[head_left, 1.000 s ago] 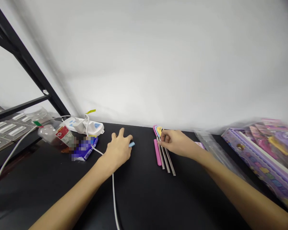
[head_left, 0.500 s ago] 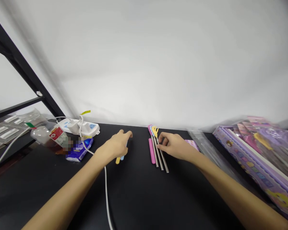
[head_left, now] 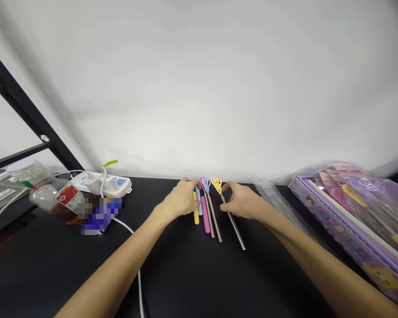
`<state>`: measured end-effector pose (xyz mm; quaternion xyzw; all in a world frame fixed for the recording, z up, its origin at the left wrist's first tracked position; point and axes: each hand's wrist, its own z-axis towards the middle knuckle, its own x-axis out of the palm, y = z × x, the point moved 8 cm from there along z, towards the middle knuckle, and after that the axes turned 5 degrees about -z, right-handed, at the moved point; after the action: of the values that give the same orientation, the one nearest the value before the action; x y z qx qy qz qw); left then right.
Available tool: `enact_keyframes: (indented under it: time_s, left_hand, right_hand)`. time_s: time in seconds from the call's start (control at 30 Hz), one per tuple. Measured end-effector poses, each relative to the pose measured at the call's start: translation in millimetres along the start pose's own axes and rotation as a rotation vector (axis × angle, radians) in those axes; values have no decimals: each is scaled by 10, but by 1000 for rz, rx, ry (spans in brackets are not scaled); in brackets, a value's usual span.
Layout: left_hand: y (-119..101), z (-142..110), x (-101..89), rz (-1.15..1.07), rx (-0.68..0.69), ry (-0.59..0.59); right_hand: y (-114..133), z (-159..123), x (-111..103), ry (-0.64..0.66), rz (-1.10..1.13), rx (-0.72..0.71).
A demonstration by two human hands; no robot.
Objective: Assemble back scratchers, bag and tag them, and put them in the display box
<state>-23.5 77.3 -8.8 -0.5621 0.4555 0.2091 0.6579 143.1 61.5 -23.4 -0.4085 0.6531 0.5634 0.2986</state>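
My left hand [head_left: 181, 198] is at the top ends of a yellow stick [head_left: 196, 215] and a light blue stick [head_left: 200, 208], its fingertips over them. A pink stick [head_left: 205, 221] lies just to their right. Further right are metal back scratchers with a pink-blue head [head_left: 204, 184] and a yellow claw head [head_left: 216, 184]. My right hand [head_left: 240, 202] curls beside the yellow-headed scratcher's steel shaft [head_left: 234, 223], fingertips at it. Whether it grips the shaft is hidden.
All this lies on a black table [head_left: 172, 274]. To the left are a white power strip [head_left: 101, 184], a white cable [head_left: 129, 229], a plastic bottle [head_left: 46, 197] and a blue packet [head_left: 101, 216]. A clear plastic sleeve [head_left: 275, 198] and a purple boxed toy set [head_left: 351, 221] lie right.
My hands have come closer together. The yellow and blue sticks now lie beside the pink stick, and the yellow-headed shaft splays further right. The view has turned slightly.
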Motion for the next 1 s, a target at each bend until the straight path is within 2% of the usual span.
enact_keyframes:
  time_s: [0.13, 0.3, 0.4, 0.63, 1.0]
  left_hand:
    - [10, 81, 16, -17, 24, 28]
    - [-20, 197, 122, -80, 2, 142]
    - [-95, 228, 198, -126, -4, 169]
    - [-164, 244, 328, -307, -33, 212]
    - [-26, 193, 266, -519, -64, 220]
  right_hand:
    - [-30, -20, -165, 58, 62, 27]
    - [-92, -48, -416, -1, 237, -14]
    - [-124, -108, -502, -16, 254, -28]
    - [-119, -222, -598, -29, 229, -80]
    - [-149, -156, -586, 11, 321, -147]
